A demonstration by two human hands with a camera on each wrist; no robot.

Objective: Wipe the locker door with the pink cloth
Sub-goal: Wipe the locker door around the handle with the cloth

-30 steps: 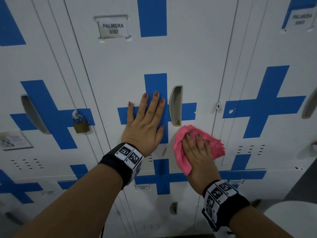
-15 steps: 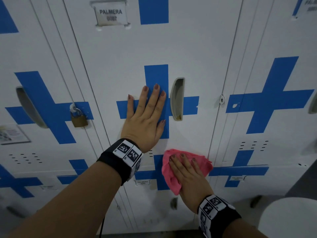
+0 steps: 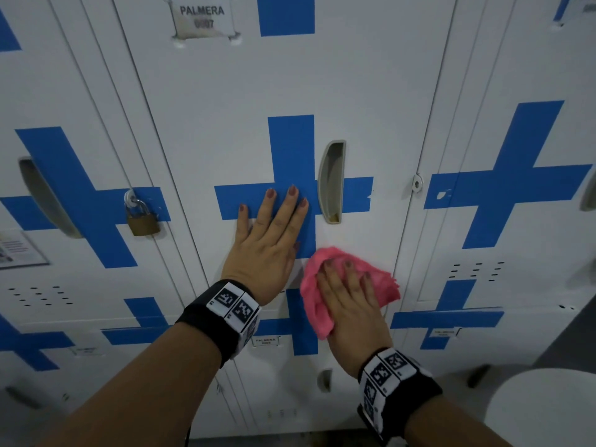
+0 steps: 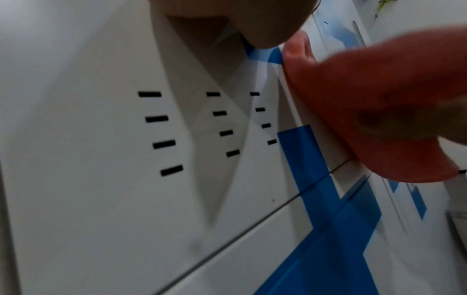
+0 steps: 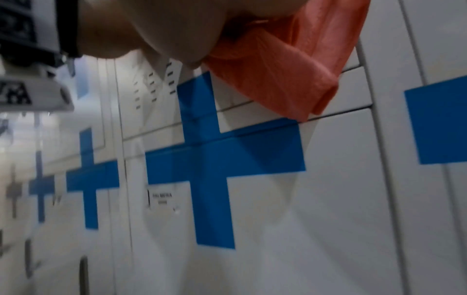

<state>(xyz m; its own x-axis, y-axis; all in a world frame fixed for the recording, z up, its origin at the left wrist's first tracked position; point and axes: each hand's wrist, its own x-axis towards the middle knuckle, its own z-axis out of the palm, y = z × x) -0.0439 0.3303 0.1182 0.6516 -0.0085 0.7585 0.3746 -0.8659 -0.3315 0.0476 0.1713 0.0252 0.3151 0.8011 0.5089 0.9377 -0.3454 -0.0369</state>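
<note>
Two hands on a white locker door with blue crosses, one pressing a pink cloth.

The left hand lies flat on the door, fingers straight and slightly spread over the centre of a blue cross, just left of the recessed handle. The right hand presses the cloth against the door below the handle and beside the left hand, near the door's lower edge; its fingers lie straight on top of the fabric, which bunches out past them on both sides. Both wrists wear black bands with black-and-white square markers. A label at the top of the door reads "PALMERA". On the locker to the left, a brass padlock hangs from a hasp. The left wrist view shows rows of vent slots low on the door.
</note>
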